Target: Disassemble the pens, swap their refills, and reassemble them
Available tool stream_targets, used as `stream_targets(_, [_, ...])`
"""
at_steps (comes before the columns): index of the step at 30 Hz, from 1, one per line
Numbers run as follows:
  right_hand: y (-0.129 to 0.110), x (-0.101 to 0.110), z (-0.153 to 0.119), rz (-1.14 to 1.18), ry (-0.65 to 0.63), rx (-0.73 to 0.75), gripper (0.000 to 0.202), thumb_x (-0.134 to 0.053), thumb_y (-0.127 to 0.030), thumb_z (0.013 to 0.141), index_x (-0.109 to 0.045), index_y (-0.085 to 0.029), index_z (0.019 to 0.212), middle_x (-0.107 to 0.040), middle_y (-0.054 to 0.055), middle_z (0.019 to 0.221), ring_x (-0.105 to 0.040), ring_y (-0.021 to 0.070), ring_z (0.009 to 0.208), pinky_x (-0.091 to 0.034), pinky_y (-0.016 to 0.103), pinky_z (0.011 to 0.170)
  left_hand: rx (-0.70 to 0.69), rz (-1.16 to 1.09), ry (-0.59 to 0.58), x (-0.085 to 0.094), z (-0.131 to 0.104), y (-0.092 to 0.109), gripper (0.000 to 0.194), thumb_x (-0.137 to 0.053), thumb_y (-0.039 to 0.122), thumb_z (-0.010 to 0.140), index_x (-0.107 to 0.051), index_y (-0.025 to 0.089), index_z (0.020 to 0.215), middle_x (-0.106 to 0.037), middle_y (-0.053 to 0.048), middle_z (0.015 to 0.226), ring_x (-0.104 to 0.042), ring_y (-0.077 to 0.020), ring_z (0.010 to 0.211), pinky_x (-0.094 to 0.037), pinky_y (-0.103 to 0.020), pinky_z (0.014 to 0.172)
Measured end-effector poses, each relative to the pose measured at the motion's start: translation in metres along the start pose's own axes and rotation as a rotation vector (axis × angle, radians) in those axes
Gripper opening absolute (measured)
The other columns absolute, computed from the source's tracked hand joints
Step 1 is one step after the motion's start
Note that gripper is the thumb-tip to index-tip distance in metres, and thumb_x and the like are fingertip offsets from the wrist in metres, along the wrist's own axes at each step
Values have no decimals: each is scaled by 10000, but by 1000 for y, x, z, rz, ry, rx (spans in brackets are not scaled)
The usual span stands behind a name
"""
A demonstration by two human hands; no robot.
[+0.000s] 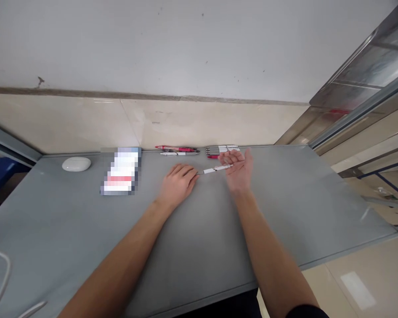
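A white pen lies nearly level between my two hands, just above or on the grey tabletop. My left hand, palm down with bent fingers, pinches the thin dark piece sticking out of the pen's left end; I cannot tell if that is a tip or a refill. The palm of my right hand is turned up, with curled fingers and thumb around the pen's right end. Behind it is a row of white and grey pens, with a red pen in front, partly covered by my fingers.
Red pens and a white pen lie by the wall behind my left hand. Farther left are a phone with a blurred-out screen and a white rounded case. A white cable crosses the near left corner.
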State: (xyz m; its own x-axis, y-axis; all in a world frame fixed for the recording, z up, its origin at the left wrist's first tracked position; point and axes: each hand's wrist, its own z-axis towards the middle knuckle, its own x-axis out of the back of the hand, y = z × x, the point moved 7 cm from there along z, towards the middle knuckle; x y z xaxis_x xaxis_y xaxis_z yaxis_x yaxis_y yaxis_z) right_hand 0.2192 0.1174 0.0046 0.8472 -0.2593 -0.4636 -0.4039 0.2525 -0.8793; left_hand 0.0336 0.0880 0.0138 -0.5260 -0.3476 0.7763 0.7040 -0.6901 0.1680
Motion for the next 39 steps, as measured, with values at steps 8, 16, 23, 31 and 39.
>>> stream_targets(8, [-19, -37, -52, -1222, -663, 688, 274, -551, -336, 890, -652, -250, 1130, -714, 39, 1130, -634, 203, 1111, -426, 420, 1081, 12, -13, 11, 0, -4, -2, 203, -483, 264, 945, -676, 204, 944, -710, -53, 979, -637, -200, 925, -483, -382, 935])
stream_targets(16, [-2, -45, -58, -1500, -611, 1029, 260, -484, -171, 915, -676, -261, 1066, -744, 3, 1041, -683, 137, 882, -516, 264, 778, 16, -26, 59, 5, -6, -2, 211, -478, 280, 949, -678, 215, 944, -718, -32, 974, -651, -180, 892, -457, -376, 1010])
stream_targets(23, [0, -42, -36, -1508, -764, 969, 286, -458, -202, 937, -682, -314, 1075, -735, -10, 1068, -677, 132, 926, -479, 249, 748, 109, -2, 50, 6, -8, -6, 292, -409, 260, 969, -634, 200, 1144, -696, -62, 1127, -604, -206, 1125, -287, -473, 1144])
stream_targets(31, [-2, -4, 10, -1628, -698, 885, 288, -447, -264, 945, -707, -303, 1061, -740, -11, 1092, -682, 163, 945, -481, 285, 772, 219, 133, -137, -14, -15, -13, 464, -408, 419, 954, -526, 190, 1340, -503, -144, 1412, -414, -337, 1340, -208, -620, 1126])
stream_targets(39, [-3, 3, 30, -1765, -656, 893, 307, -444, -229, 939, -718, -312, 1051, -734, -21, 1096, -648, 161, 937, -409, 279, 639, 229, 151, -202, -18, -15, -15, 458, -408, 437, 949, -568, 180, 1293, -495, -147, 1418, -409, -349, 1340, -255, -595, 1117])
